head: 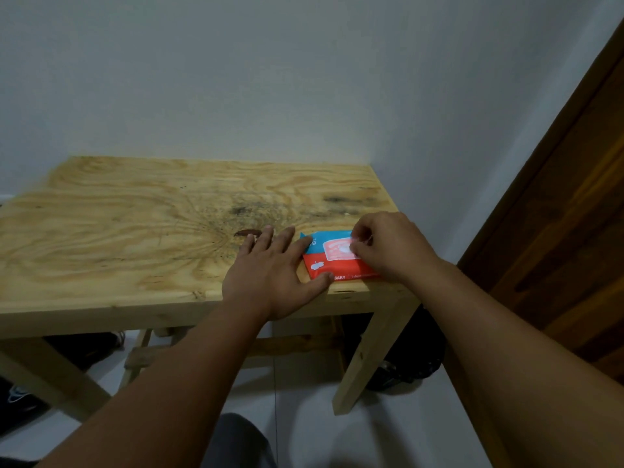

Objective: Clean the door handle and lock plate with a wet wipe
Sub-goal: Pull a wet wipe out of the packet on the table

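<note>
Two bare forearms reach up from the bottom of the frame toward a wooden table that fills the middle. The left hand lies flat just left of centre, fingers spread, with the forefinger and thumb touching the left edge of a red and blue wet wipe pack. The pack lies flat at the table's near right corner, right of centre. The right hand rests over the pack's right side, its fingertips pinching at the pale sticker flap on top. Beyond the table stands a plain pale wall. A dark wooden door runs along the right edge of the frame.
</note>
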